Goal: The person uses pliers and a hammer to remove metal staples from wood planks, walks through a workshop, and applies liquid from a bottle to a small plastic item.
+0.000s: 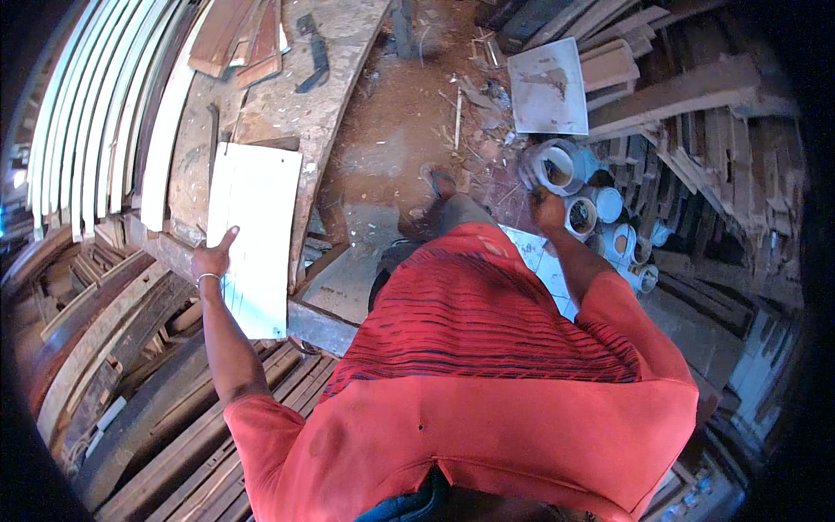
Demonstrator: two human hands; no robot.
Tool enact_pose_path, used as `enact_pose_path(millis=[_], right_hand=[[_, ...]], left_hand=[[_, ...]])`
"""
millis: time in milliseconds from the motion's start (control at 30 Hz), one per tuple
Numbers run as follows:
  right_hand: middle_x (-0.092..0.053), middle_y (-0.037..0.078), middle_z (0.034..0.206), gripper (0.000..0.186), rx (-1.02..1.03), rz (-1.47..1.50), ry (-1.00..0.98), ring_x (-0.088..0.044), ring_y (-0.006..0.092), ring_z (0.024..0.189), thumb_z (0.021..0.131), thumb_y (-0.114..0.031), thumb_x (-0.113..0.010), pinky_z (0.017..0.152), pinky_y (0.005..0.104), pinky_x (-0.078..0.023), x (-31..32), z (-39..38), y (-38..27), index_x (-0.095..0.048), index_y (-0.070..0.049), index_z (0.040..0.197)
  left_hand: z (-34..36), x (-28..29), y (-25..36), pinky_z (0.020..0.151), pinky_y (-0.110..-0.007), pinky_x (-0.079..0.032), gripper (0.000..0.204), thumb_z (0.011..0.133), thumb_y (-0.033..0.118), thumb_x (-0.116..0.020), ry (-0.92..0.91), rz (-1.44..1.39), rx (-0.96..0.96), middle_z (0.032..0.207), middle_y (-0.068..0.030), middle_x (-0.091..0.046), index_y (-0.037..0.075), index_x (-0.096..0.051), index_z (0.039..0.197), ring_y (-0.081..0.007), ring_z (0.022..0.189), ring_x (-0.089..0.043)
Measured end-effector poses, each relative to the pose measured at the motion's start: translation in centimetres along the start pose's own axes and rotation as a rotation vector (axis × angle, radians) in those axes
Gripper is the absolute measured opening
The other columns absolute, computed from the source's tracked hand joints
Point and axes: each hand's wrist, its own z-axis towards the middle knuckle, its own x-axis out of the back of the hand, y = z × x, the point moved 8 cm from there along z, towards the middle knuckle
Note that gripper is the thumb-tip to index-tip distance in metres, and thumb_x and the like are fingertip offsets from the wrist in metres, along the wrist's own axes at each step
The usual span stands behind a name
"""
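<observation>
My left hand (pixel 211 257) grips the left edge of a white rectangular board (pixel 257 209), its thumb lying on the board's face. Part of the board rests on a wooden workbench (pixel 335 87); its near end sticks out past the bench's front edge. Out to my right, my right hand (pixel 549 211) is at the near side of a round white bucket (pixel 557 167) with dark contents. Its fingers look curled, and whatever they hold is hidden. Beside that hand stands a smaller open tub (pixel 580 215).
On the bench lie a dark hand tool (pixel 315 56), a metal bar (pixel 213 139) and brown wood pieces (pixel 228 39). Long pale strips (pixel 96 122) lean at the left. Timber (pixel 696 87) is stacked at the right, near a white tray (pixel 549 87). Debris litters the dirt floor (pixel 391 113).
</observation>
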Motion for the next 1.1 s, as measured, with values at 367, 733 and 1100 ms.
enact_pose_path(millis=[367, 733, 1100], right_hand=[[-0.060, 0.018, 0.133, 0.044, -0.523, -0.520, 0.042, -0.047, 0.0420, 0.130, 0.089, -0.036, -0.062, 0.104, 0.0635, -0.035, 7.2, 0.2, 12.1, -0.063, -0.021, 0.131], [-0.066, 0.024, 0.120, 0.036, 0.367, -0.059, 0.172, -0.060, 0.0439, 0.111, 0.090, -0.029, -0.066, 0.096, 0.0567, -0.047, 2.3, 9.1, -7.8, -0.071, -0.010, 0.120], [-0.066, 0.026, 0.115, 0.037, 1.240, 0.264, -0.296, -0.059, 0.0442, 0.115, 0.090, -0.028, -0.071, 0.101, 0.0513, -0.044, 1.8, 9.4, -51.6, -0.069, -0.002, 0.117]], left_hand=[[-4.0, 2.1, 1.1, 0.098, -0.044, -0.052, 0.134, 0.060, 0.092, -0.068, 0.176, -0.170, -0.077, 0.114, -0.0387, -0.066, -0.023, -0.054, 0.127, -0.0470, 0.115, -0.064], [-15.8, 9.4, -4.9, 0.093, -0.046, -0.053, 0.100, 0.074, 0.073, -0.075, 0.514, -0.482, 0.232, 0.111, -0.0331, -0.069, -0.015, -0.064, 0.121, -0.0429, 0.108, -0.069], [-28.3, 3.8, -8.1, 0.092, -0.038, -0.052, 0.096, 0.085, 0.068, -0.071, 1.118, -1.903, 0.670, 0.118, -0.0166, -0.068, -0.018, -0.057, 0.125, -0.0231, 0.102, -0.064]])
